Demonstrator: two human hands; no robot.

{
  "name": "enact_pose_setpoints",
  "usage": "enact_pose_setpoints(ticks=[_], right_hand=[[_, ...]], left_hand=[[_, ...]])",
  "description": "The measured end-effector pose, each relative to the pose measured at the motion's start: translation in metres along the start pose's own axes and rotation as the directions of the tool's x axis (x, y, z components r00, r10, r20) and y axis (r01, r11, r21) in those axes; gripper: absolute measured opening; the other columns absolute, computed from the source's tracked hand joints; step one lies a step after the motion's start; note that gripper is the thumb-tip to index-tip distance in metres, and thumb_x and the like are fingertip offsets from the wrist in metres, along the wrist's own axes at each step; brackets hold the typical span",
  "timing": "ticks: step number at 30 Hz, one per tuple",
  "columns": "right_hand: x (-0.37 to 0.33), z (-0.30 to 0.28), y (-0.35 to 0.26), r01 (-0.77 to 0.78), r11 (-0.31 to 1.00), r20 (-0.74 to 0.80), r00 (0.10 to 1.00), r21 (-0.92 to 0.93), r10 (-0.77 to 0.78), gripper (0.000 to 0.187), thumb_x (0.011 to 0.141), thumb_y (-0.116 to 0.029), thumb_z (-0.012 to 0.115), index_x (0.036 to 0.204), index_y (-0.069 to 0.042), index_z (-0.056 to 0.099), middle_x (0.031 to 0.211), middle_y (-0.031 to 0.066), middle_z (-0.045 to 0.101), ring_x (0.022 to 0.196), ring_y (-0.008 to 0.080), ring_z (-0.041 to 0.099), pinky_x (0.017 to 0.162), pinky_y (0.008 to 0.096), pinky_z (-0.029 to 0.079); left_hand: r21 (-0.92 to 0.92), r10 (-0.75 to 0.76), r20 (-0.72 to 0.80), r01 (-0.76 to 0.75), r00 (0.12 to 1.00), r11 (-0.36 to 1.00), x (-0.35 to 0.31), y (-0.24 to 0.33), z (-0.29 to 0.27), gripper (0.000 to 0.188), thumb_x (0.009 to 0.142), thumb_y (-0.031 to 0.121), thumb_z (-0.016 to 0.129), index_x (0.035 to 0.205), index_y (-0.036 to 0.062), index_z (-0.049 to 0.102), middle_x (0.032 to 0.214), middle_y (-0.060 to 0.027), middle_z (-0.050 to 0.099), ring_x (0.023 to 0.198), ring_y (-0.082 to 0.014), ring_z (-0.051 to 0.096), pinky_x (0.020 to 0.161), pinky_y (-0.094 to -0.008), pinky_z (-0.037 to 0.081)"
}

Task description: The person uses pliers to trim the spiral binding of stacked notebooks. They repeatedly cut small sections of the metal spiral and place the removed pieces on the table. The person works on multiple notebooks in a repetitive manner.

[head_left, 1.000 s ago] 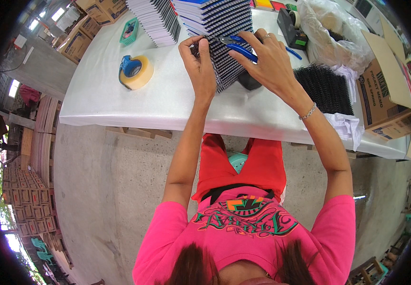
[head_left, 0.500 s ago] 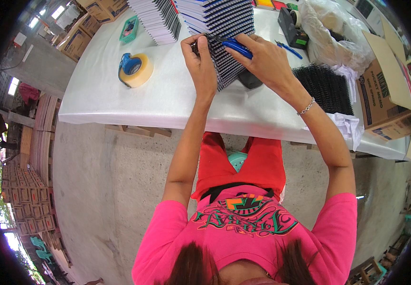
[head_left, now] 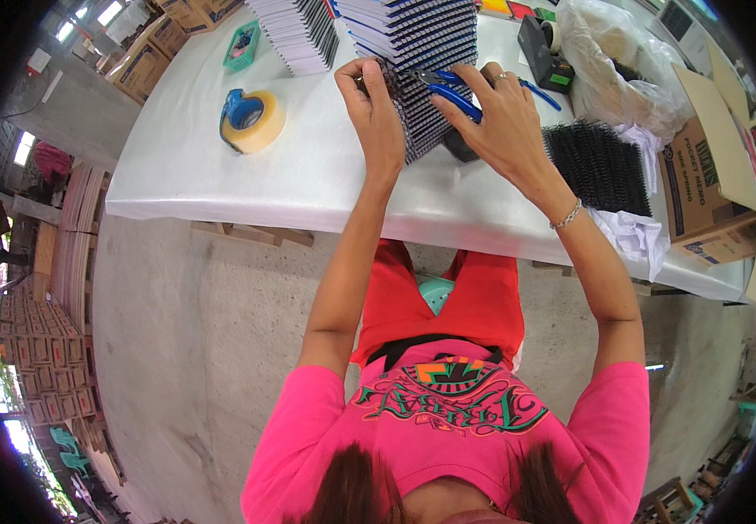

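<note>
A tall stack of spiral notebooks (head_left: 435, 39) with black coil bindings stands on the white-covered table in front of me. My left hand (head_left: 373, 118) is closed at the stack's left side, thumb and fingers pinching a notebook's coiled edge; the exact grip is partly hidden. In my right hand (head_left: 509, 131) is a pair of blue-handled cutting pliers (head_left: 458, 98), handles spread, with the jaws pointing left at the coils near my left fingertips. Partly covered by my right hand, a dark object (head_left: 459, 147) lies beside the stack.
Left of the stack are another notebook pile (head_left: 295, 39), a tape roll in a blue holder (head_left: 254, 122) and a teal basket (head_left: 241, 48). To the right lie a slim blue tool (head_left: 542, 96), a black tape dispenser (head_left: 544, 57), loose black coils (head_left: 601, 170), a plastic bag (head_left: 618, 83) and an open carton (head_left: 701, 196).
The pliers have drawn slightly right and down from the left fingertips, and their handles have spread wider. My left hand stays at the stack's edge. The whole view has shifted slightly.
</note>
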State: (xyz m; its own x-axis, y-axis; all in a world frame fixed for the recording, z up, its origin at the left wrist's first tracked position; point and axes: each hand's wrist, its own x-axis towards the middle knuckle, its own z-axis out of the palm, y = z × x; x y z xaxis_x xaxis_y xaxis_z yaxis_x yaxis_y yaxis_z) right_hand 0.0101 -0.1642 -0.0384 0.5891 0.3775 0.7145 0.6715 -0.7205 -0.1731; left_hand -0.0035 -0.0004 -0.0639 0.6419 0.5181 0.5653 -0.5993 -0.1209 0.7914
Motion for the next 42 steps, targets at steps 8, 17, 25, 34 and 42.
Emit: enact_pose_setpoints(ticks=[8,17,25,34,42], right_hand=[[0.004,0.002,0.003,0.04,0.999,0.015,0.999,0.023,-0.04,0.052,0.09,-0.052,0.067,0.123,-0.012,0.065,0.109,0.0192,0.064,0.099,0.0314,0.061,0.084,0.0434,0.044],[0.009,0.0,0.0,-0.071,0.99,0.161,0.986,0.126,0.05,0.04,0.095,-0.05,0.063,0.107,-0.012,0.067,0.09,0.0149,0.07,0.081,0.0331,0.07,0.067,0.0431,0.054],[0.003,0.001,-0.002,-0.099,0.985,0.151,0.985,0.141,0.078,0.04,0.096,-0.05,0.061,0.102,-0.011,0.066,0.082,0.0151,0.07,0.073,0.0338,0.07,0.062,0.0418,0.056],[-0.005,0.004,0.008,0.021,0.999,0.008,1.0,0.025,-0.021,0.047,0.091,-0.052,0.066,0.118,-0.014,0.066,0.107,0.017,0.064,0.098,0.0345,0.063,0.084,0.0468,0.047],[-0.001,0.008,0.004,0.058,0.998,-0.005,0.998,0.03,-0.058,0.044,0.093,-0.051,0.064,0.114,-0.013,0.067,0.098,0.0158,0.068,0.088,0.0327,0.067,0.076,0.0451,0.051]], left_hand=[[-0.027,0.01,0.096,-0.008,0.995,1.0,-0.01,0.0,-0.003,0.039,0.105,0.03,0.056,0.129,0.0011,0.046,0.122,-0.0089,0.048,0.112,-0.0175,0.047,0.099,-0.0318,0.039],[0.0,0.038,0.122,-0.038,0.992,0.999,-0.011,-0.005,-0.005,0.037,0.103,0.025,0.059,0.129,0.0017,0.047,0.124,-0.0098,0.049,0.111,-0.0184,0.049,0.101,-0.0324,0.039],[0.014,0.013,0.094,-0.014,0.995,1.0,-0.009,-0.013,-0.007,0.034,0.106,0.026,0.053,0.13,0.0027,0.046,0.118,-0.0071,0.05,0.102,-0.0133,0.047,0.093,-0.0279,0.041],[-0.075,-0.009,0.056,0.013,0.998,0.997,-0.016,-0.008,-0.004,0.043,0.105,0.029,0.055,0.138,0.0051,0.041,0.129,-0.0095,0.043,0.112,-0.0171,0.045,0.101,-0.0321,0.037],[0.03,0.016,0.096,-0.019,0.995,0.999,-0.019,-0.009,-0.007,0.04,0.104,0.027,0.057,0.133,0.0031,0.046,0.129,-0.0087,0.046,0.12,-0.0187,0.044,0.107,-0.0332,0.034]])
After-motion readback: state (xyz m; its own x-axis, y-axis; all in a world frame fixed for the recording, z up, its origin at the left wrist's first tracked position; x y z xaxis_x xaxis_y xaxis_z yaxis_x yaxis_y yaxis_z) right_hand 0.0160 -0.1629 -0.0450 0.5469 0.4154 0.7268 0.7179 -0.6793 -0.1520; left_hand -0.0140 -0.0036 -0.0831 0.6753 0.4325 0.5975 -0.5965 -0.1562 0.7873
